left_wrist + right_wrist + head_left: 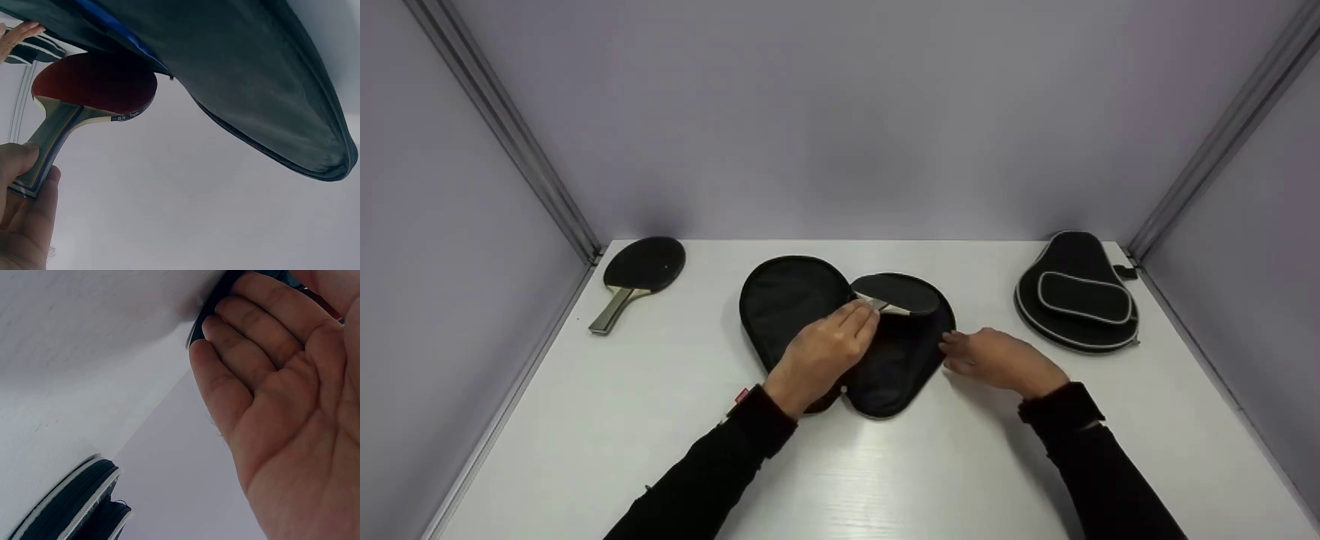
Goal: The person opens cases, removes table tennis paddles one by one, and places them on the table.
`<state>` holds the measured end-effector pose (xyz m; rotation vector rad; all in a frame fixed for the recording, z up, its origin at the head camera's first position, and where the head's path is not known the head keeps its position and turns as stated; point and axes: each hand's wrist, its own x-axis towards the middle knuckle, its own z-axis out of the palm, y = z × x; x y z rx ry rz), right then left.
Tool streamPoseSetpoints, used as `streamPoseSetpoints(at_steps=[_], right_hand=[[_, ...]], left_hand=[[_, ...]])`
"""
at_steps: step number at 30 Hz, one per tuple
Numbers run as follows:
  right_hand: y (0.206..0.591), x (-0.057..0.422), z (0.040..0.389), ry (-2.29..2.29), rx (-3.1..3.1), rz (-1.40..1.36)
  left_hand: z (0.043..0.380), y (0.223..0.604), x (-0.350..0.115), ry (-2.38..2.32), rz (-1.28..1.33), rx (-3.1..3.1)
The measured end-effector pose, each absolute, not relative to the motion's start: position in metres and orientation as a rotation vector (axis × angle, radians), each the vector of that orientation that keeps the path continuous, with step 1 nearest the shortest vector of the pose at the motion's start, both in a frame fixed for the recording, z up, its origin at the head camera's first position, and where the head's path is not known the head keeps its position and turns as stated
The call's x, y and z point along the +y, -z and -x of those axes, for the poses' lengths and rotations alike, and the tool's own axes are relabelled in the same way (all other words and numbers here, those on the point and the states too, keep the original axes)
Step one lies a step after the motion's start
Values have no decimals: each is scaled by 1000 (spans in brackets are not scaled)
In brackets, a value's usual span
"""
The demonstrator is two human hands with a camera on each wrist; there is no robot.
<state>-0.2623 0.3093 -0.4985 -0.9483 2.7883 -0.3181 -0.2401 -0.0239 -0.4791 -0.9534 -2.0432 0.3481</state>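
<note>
My left hand [831,341] grips a table tennis bat [93,84] by its handle, thumb on one side and fingers on the other. The bat's upper face is black in the head view, and the left wrist view shows a red underside. Its blade hangs tilted over the right half of a black bat case [889,375], which lies unfolded in two halves. At the right edge of that half is my right hand [997,360], its fingertips right at the rim. The right wrist view shows the fingers of this hand [270,382] nearly straight, palm facing the camera.
A second bat [645,264] lies at the table's back left, handle toward the front. On the right rests another black case [1076,262], closed, with light piping and a front pocket. Pale walls [840,120] border the white table [660,435] at the back and sides.
</note>
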Motion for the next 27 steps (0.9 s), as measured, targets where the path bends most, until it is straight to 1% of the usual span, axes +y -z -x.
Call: streamPoseSetpoints(at_steps=[10,18,27], right_hand=[[498,309,262,279,2803,1013],[497,309,260,321,2779,921],[497,309,259,334,2795,942]], left_hand=[[241,468,-35,-285,939,-2053],[241,456,-52,-211,912,-2128],[245,446,-80,-120,844,-2161]])
